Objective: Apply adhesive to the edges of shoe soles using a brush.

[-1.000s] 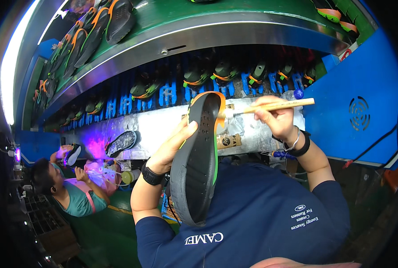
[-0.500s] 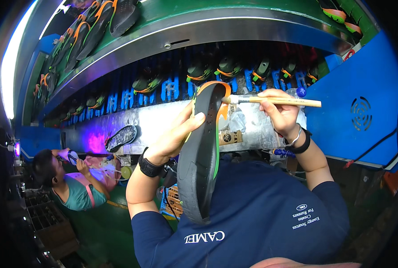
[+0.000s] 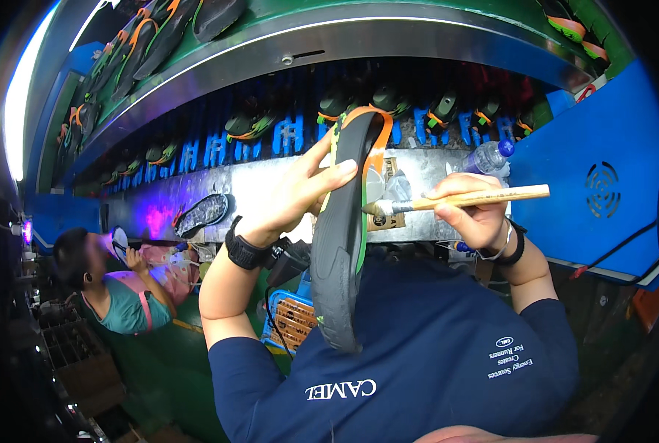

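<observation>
A black shoe sole (image 3: 337, 244) with an orange toe edge and a green side edge stands nearly upright before me. My left hand (image 3: 300, 196) grips it from its left side, thumb lying across the upper part. In my right hand (image 3: 471, 210) is a paintbrush (image 3: 418, 204) with a pale wooden handle, pinched between thumb and fingers. Its bristle tip meets the sole's right edge around the middle of its length. The inner side of the sole is mostly hidden from view.
Beyond the metal bench (image 3: 270, 173) runs a rack with black shoe uppers (image 3: 248, 125) on blue holders. More soles (image 3: 152, 48) lie on the green shelf above. A bottle (image 3: 488, 157) stands at right by a blue panel (image 3: 566, 177). Another sole (image 3: 202, 214) rests left, near a co-worker (image 3: 126, 295).
The brush tip has slid from the orange toe part down along the sole's right edge. My right hand has come nearer and lower; the sole has shifted slightly and tilts a bit differently.
</observation>
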Available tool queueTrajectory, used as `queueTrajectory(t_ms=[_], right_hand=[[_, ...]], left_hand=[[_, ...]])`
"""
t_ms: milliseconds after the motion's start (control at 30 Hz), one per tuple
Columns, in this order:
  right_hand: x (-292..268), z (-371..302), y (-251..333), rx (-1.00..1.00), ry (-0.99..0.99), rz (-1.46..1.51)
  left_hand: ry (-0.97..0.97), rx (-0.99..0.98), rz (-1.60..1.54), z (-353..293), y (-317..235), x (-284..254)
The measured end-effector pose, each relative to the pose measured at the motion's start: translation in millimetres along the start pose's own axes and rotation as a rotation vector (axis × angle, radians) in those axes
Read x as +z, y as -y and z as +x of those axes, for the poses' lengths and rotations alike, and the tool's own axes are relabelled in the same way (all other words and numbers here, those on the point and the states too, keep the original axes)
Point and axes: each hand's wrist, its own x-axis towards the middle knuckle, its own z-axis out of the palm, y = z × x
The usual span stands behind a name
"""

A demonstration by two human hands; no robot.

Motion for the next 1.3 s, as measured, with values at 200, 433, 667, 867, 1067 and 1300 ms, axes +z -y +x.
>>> queueTrajectory(t_ms=[200, 433, 667, 867, 1067, 1300], right_hand=[[4, -7, 9, -0.033, 0.104, 0.066], [-10, -14, 7, 0.0, -0.12, 0.348], [-59, -75, -7, -0.044, -0.838, 0.396], [-67, -132, 6, -0.044, -1.036, 0.377], [-82, -156, 13, -0.039, -1.117, 0.282], [-88, -166, 1, 0.049, -1.239, 0.281]], left_hand=[[0.02, 0.01, -0.049, 5, 6, -8], [-0.044, 0.093, -0.034, 11, -16, -13], [-0.123, 0.605, -0.183, 51, -113, -16], [-0.406, 1.053, 0.102, 170, -162, 2], [-0.418, 0.533, 0.128, 236, -150, 54], [-0.501, 0.5, 0.737, 309, -175, 59]])
